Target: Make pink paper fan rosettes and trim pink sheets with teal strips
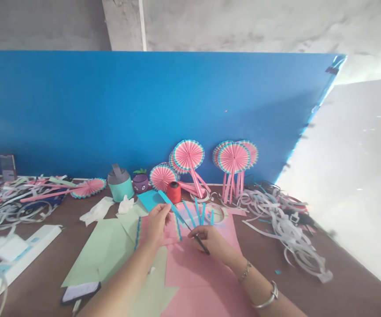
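Note:
My left hand (158, 221) pinches a blue paper strip (176, 212) that slants down toward my right hand (212, 243). My right hand is closed around scissors (201, 245) with dark handles, and their blades point at the strip's lower end. Several cut blue strips (197, 210) lie just beyond the right hand. Under the left hand is a pleated pink paper piece (141, 229) with blue-edged sides. Pink sheets (190, 268) spread beneath both hands, and a blue sheet (149, 199) lies behind the left hand.
Finished pink paper fans (234, 156) lean on the blue partition (144, 105). A red thread spool (174, 192), a purple cup (140, 183) and a teal container (120, 185) stand behind. Tangled white strips (282, 220) lie right; green sheets (101, 248) and a power strip (28, 259) lie left.

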Available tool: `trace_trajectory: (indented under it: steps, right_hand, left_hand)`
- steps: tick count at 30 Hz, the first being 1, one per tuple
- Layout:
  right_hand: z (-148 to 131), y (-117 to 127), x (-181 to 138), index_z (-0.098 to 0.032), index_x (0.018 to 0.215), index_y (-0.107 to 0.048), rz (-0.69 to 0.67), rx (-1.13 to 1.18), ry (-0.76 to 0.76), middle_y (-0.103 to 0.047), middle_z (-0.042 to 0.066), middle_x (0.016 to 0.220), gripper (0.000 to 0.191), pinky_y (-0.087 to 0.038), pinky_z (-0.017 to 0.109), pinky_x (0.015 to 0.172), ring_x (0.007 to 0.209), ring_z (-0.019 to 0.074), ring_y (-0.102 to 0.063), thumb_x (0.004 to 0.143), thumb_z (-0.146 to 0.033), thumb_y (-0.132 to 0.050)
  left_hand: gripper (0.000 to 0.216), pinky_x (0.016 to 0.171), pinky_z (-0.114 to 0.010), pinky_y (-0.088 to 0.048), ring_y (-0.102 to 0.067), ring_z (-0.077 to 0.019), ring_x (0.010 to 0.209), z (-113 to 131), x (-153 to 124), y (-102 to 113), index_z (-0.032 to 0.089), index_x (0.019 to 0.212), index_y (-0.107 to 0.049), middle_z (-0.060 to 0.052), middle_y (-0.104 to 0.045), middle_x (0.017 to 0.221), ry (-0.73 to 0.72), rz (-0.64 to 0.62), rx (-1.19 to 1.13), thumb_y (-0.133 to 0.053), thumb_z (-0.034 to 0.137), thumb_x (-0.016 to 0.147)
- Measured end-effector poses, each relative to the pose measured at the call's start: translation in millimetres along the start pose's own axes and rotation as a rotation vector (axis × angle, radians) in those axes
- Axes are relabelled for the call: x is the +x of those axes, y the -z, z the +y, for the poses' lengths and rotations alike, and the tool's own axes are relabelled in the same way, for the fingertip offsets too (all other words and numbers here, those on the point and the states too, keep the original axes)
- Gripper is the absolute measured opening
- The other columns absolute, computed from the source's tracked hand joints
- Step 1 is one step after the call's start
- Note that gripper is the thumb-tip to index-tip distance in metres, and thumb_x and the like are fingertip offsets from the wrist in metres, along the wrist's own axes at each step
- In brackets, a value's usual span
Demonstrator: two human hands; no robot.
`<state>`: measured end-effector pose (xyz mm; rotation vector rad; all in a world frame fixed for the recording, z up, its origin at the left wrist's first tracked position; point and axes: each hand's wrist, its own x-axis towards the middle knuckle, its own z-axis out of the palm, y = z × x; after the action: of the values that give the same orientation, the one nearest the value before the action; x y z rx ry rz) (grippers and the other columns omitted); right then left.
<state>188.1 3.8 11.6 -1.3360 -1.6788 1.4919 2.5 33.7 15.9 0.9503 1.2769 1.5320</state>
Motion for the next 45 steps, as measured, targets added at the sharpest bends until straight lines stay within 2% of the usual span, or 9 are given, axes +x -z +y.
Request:
trace_trajectory:
  steps: [9, 17, 23, 45]
  right_hand:
    - [8.1, 1.7, 4.2, -0.015, 0.081, -0.066, -0.004, -0.008, 0.031, -0.047, -0.008, 0.044, 0.017, -0.027, 0.019, 0.039, 0.038, 0.0068, -0.039, 0.067, -0.018, -0.057]
    - [2.9, 1.8, 0.7, -0.015, 0.078, -0.066, -0.003, -0.064, 0.043, -0.047, -0.007, 0.044, 0.013, -0.028, 0.018, 0.039, 0.038, 0.0066, -0.04, 0.068, -0.02, -0.059]
    - [0.3, -0.4, -1.4, -0.015, 0.083, -0.065, 0.001, -0.06, 0.006, -0.051, -0.007, 0.048, 0.016, -0.031, 0.018, 0.04, 0.04, 0.0071, -0.044, 0.068, -0.021, -0.062]
    - [1.6, 0.1, 0.2, -0.015, 0.084, -0.067, 0.032, -0.076, 0.0, -0.049, -0.007, 0.047, 0.018, -0.029, 0.019, 0.04, 0.04, 0.0075, -0.042, 0.069, -0.019, -0.059]
  left_hand:
    - [0.03, 0.044, -0.021, -0.028, -0.04, -0.0078, 0.042, -1.9, 1.1, 0.1, 0.019, 0.058, -0.053, 0.006, -0.048, 0.045, 0.0, -0.004, -0.012, -0.066, 0.044, 0.065]
    - [0.029, 0.044, -0.021, -0.029, -0.041, -0.0076, 0.043, 0.1, -0.5, 0.3, 0.018, 0.059, -0.053, 0.006, -0.048, 0.046, 0.009, 0.001, -0.04, -0.067, 0.043, 0.066]
    - [0.032, 0.044, -0.021, -0.03, -0.04, -0.0076, 0.042, -3.4, 2.5, 0.2, 0.018, 0.058, -0.053, 0.006, -0.047, 0.045, 0.007, -0.008, -0.072, -0.069, 0.045, 0.064]
    - [0.035, 0.042, -0.02, -0.024, -0.038, -0.0062, 0.04, -7.6, 1.2, -4.3, 0.017, 0.062, -0.057, 0.007, -0.047, 0.045, 0.066, -0.091, -0.125, -0.074, 0.047, 0.058]
